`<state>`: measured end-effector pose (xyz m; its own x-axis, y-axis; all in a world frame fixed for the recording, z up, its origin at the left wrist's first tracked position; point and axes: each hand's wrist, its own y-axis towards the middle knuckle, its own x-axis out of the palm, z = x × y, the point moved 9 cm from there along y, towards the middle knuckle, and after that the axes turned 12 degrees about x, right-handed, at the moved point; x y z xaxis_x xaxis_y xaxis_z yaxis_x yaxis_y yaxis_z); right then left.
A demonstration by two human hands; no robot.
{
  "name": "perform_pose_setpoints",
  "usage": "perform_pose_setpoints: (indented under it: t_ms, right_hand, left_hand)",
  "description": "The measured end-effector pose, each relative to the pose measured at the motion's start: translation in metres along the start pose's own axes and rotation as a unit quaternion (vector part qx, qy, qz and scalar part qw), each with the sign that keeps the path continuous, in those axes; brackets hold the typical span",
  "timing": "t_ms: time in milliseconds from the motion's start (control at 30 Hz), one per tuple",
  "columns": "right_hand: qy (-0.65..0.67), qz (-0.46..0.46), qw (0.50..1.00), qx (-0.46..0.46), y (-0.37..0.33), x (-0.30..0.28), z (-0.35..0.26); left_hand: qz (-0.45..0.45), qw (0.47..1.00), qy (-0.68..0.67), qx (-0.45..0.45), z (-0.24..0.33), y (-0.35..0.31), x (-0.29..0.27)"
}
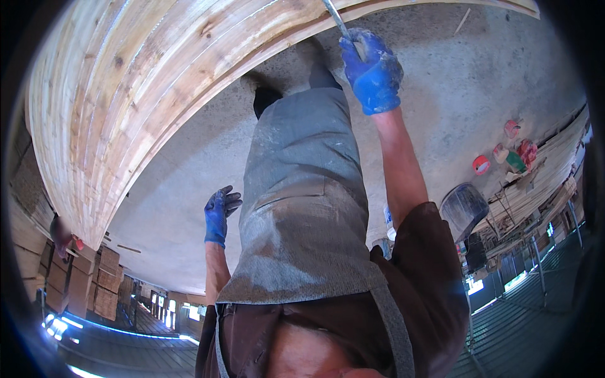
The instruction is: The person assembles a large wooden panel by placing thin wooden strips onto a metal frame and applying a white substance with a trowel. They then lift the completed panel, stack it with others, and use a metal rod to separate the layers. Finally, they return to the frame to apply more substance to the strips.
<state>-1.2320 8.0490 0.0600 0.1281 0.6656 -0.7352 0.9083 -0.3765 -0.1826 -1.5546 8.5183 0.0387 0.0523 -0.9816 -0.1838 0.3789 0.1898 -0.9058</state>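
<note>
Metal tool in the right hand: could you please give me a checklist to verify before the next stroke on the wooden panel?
1. Right hand closed around the metal tool: ok.
2. Tool tip touching the wooden panel: cannot tell, the tip leaves the picture.
3. Left hand open, holding nothing, apart from the tool: ok.
4. Blue gloves on both hands: ok.
5. Bucket and tape rolls away from the feet: ok.

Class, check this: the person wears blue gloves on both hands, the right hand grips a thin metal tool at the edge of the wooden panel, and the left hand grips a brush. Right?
Not quite. In the head view the left hand holds nothing; it hangs free beside the grey apron. The rest stands: blue gloves, right hand gripping the thin metal tool at the wooden panel.
</note>
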Motion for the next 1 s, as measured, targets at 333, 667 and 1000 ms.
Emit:
perform_pose_setpoints:
  t_ms: [333, 667, 1000]
  right_hand:
    - [0.037, 0.002, 0.999, -0.022, 0.001, 0.001, 0.001]
    - [0.051, 0.009, 0.998, -0.024, 0.0, 0.0, 0.002]
    - [0.063, -0.018, 0.998, 0.007, -0.009, 0.008, 0.001]
  left_hand:
    - [-0.022, 1.0, 0.005, 0.017, 0.02, 0.004, 0.023]
    - [-0.022, 0.999, 0.013, 0.019, 0.027, 0.008, 0.025]
    - [-0.026, 0.999, 0.014, 0.022, 0.029, 0.009, 0.025]
